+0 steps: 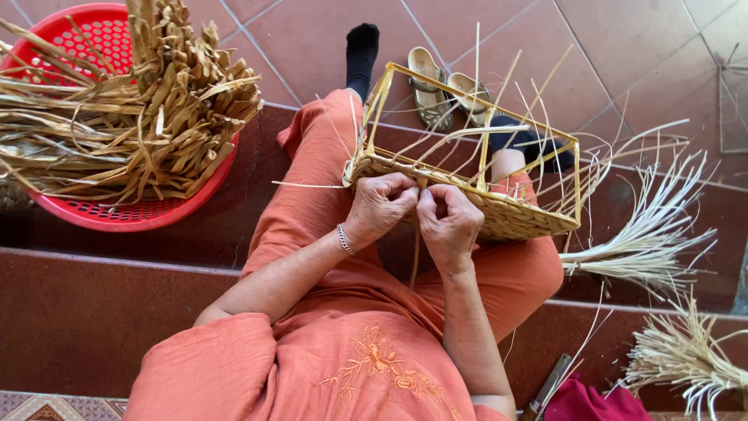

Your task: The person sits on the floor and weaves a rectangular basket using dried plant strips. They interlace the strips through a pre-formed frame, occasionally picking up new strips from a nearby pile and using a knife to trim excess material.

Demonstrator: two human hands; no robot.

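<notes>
**Both hands pinching a strand at the rim of a half-woven basket**

The woven basket [467,195], built on a rectangular yellow frame [475,101], rests tilted on the person's lap, its woven band near the body and loose pale strands fanning up and to the right. The left hand [380,206] and right hand [448,218] meet at the near edge of the band, fingers curled tight, apparently pinching 1 thin strand [415,257] that hangs down between them. To do this well, I judge, keep the strand taut and press each pass snug against the row before it. To the far left stands a red plastic basket [117,214] heaped with dried leaves [132,109]; bundles of pale fibre [647,242] lie to the right, and 2 sandals [444,90] sit beyond on the tiled floor [623,47].
</notes>
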